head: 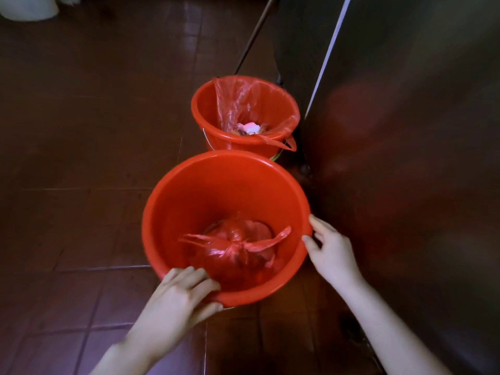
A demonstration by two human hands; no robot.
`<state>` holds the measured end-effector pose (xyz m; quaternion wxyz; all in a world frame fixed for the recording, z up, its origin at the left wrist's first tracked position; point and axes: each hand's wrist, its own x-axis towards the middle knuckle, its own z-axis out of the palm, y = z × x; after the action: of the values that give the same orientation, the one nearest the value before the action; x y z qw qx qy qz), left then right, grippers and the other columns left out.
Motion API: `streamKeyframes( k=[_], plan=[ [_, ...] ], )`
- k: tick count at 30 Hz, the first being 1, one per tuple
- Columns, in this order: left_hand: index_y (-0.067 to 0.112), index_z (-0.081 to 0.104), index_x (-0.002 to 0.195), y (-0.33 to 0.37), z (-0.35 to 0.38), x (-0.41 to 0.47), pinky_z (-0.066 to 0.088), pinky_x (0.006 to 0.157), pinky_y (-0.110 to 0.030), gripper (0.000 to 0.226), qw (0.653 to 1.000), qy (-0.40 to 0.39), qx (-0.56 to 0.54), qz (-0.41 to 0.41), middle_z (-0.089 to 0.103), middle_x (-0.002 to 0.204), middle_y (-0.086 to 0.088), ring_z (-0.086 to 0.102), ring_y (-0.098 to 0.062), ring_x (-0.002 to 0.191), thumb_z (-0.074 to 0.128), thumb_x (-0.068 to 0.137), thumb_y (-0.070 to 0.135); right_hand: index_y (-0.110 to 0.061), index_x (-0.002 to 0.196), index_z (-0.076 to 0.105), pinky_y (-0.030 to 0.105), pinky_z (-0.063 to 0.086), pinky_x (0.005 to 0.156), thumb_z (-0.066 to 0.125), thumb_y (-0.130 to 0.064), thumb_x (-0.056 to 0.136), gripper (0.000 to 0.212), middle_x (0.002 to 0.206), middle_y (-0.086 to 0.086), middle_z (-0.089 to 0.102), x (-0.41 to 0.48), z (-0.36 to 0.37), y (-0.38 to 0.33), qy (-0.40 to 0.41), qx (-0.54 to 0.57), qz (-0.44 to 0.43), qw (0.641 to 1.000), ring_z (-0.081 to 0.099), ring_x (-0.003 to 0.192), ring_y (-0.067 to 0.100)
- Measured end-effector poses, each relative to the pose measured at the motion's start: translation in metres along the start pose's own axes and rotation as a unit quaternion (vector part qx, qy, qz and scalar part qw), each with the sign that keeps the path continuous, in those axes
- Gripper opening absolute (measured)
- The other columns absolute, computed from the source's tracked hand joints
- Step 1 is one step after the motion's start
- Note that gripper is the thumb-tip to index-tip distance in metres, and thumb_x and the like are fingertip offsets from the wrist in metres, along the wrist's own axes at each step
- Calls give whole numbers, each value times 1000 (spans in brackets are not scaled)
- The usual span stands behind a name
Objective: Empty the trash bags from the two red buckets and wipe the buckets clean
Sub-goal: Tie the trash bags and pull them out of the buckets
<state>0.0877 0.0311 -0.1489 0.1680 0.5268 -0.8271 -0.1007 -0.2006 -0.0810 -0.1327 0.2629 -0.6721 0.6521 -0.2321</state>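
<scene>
Two red buckets stand on a dark red tiled floor. The near bucket (pixel 205 190) holds a knotted red trash bag (pixel 238 250) at its bottom. My left hand (pixel 184 296) grips the near rim, fingers inside and thumb outside. My right hand (pixel 330 250) rests with spread fingers against the rim's right side. The far bucket (pixel 208 109) is lined with an open red bag (pixel 240 104), and white crumpled trash (pixel 250 128) lies inside it.
A dark glossy partition or door (pixel 405 131) with a pale metal edge (pixel 328 55) stands close to the right of both buckets. A thin pole (pixel 254 36) leans behind the far bucket. Something white (pixel 29 6) sits at the top left. Tiled floor (pixel 81 131) stretches to the left.
</scene>
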Motion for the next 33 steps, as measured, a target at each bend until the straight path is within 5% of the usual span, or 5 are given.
streamKeyframes(
  k=[7, 15, 23, 28, 33],
  plan=[
    [24, 74, 86, -50, -20, -60, 34, 69, -21, 48, 990, 96, 19, -100, 61, 79, 10, 43, -1, 73, 44, 89, 60, -15, 130, 61, 21, 38, 106, 67, -21, 88, 42, 130, 2, 62, 52, 50, -48, -91, -31, -145, 985, 57, 121, 15],
    [14, 74, 82, -107, -33, 1, 48, 58, -41, 66, 965, 181, 4, -192, 62, 77, 3, 56, -26, 62, 39, 86, 69, -17, 144, 41, 41, 33, 110, 61, -29, 91, 58, 143, 7, 44, 183, 60, -92, -35, -244, -166, 955, 40, 130, 29],
    [15, 75, 97, -173, -32, 73, 42, 80, -43, 28, 932, 183, -4, -314, 69, 95, -3, 61, -31, 95, 77, 80, 37, -28, 148, 27, 43, 28, 110, 54, -28, 94, 61, 144, 9, 44, 258, 100, -118, -40, -412, -157, 897, 39, 132, 34],
    [16, 73, 98, -191, -31, 82, 40, 88, -44, 26, 928, 177, -14, -326, 67, 99, -3, 57, -30, 102, 76, 80, 35, -22, 142, 36, 43, 42, 92, 40, -10, 97, 47, 132, 16, 52, 269, 103, -114, -46, -435, -181, 881, 51, 116, 38],
    [17, 73, 96, -198, -30, 87, 40, 81, -41, 26, 927, 188, 0, -325, 67, 96, -4, 58, -33, 99, 77, 80, 36, -25, 138, 41, 43, 47, 90, 43, -10, 95, 46, 125, 14, 58, 241, 79, -106, -106, -426, -205, 875, 57, 111, 36]
  ],
)
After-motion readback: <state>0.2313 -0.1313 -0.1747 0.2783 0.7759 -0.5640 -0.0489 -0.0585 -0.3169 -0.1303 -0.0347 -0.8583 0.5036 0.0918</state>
